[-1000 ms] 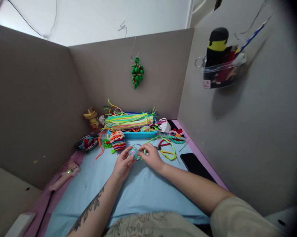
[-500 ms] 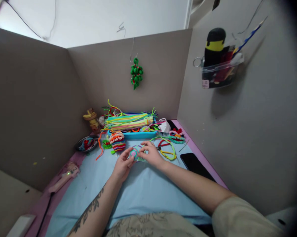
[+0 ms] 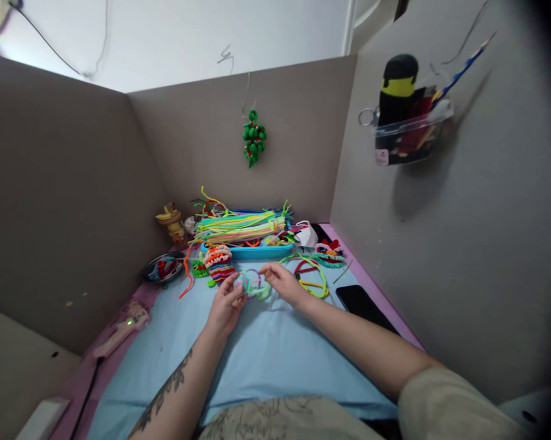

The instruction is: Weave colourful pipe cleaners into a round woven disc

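Note:
A small coiled pipe cleaner piece [image 3: 242, 283] in teal and pink is pinched between the thumb and fingers of my left hand [image 3: 227, 305]. Loose purple and mint-green pipe cleaner strands [image 3: 260, 291] curve out from its right side over the blue cloth. My right hand [image 3: 282, 285] has its thumb and fingertips together at the purple strand, a little to the right of the coil. The exact grip there is too small to see clearly.
Behind my hands stands a blue tray [image 3: 266, 252] heaped with pipe cleaners. A striped pipe cleaner piece [image 3: 219, 264] sits left, a dark bowl [image 3: 163, 269] farther left. A phone [image 3: 364, 308] lies right; a pink glue gun [image 3: 122, 333] lies at left.
My right hand has drawn away from the coil to the right, so the purple and mint strands show more. My left hand with the coil has shifted slightly left.

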Available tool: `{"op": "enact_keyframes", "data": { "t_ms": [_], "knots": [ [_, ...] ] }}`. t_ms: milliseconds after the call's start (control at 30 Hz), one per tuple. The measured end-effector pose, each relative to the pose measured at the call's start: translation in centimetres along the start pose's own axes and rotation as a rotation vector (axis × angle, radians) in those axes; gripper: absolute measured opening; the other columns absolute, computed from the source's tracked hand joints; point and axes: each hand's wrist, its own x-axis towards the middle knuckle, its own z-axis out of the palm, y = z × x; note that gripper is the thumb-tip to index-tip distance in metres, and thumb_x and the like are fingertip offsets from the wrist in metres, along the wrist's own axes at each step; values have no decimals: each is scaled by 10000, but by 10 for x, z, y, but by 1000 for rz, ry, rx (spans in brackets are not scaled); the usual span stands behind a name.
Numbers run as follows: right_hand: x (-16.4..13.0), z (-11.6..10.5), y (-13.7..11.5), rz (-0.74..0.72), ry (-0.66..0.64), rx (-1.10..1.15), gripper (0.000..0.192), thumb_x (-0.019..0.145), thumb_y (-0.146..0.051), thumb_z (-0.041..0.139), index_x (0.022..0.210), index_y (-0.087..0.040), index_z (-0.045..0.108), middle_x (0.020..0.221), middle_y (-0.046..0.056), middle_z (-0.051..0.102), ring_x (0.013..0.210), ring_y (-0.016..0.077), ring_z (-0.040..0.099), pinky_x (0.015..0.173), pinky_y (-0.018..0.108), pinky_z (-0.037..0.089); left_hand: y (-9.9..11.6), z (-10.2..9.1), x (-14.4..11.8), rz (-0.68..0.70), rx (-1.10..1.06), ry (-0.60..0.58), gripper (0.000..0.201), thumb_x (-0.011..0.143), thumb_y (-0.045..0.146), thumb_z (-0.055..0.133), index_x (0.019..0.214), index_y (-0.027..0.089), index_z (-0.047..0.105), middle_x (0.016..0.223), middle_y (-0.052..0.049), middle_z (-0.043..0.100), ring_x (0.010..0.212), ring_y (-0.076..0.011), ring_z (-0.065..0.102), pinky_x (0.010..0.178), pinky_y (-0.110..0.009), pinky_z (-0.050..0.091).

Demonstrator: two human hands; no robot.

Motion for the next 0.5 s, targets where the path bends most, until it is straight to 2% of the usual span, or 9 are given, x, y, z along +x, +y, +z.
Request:
{"op": "enact_keyframes", "data": {
  "t_ms": [100, 200, 367, 500],
  "knots": [
    [-5, 6, -2, -27, -85, -101, 249, 709, -369, 641, 867, -178, 615, 723, -4, 596, 616, 113, 519, 590, 228, 418, 1, -2, 3, 2, -24, 28, 433, 569, 143, 758, 962, 205, 584, 845, 11, 616, 678, -79, 585, 643, -200, 482],
    [-9, 11, -6, -69, -76, -188, 69, 728, -248, 618, 741, -181, 631, 690, -7, 606, 608, 112, 522, 600, 229, 403, 0, -2, 3, 9, 4, 36, 446, 547, 154, 772, 943, 201, 572, 818, 21, 602, 653, -75, 576, 622, -201, 475],
    [-9, 4, -19, -175, -18, -237, 82, 736, -163, 578, 666, -181, 617, 667, 4, 591, 676, 135, 539, 630, 244, 396, -5, 2, -2, -6, 247, 3, 406, 522, 192, 779, 871, 166, 571, 799, 8, 587, 604, -90, 559, 521, -189, 436],
    [-3, -3, -21, -66, 59, -181, 108, 739, -181, 557, 637, -173, 594, 653, 0, 593, 666, 137, 539, 637, 255, 402, -5, 5, -6, -82, 294, -109, 382, 529, 209, 773, 854, 151, 582, 783, -3, 591, 587, -97, 564, 505, -192, 428]
  ]
}}
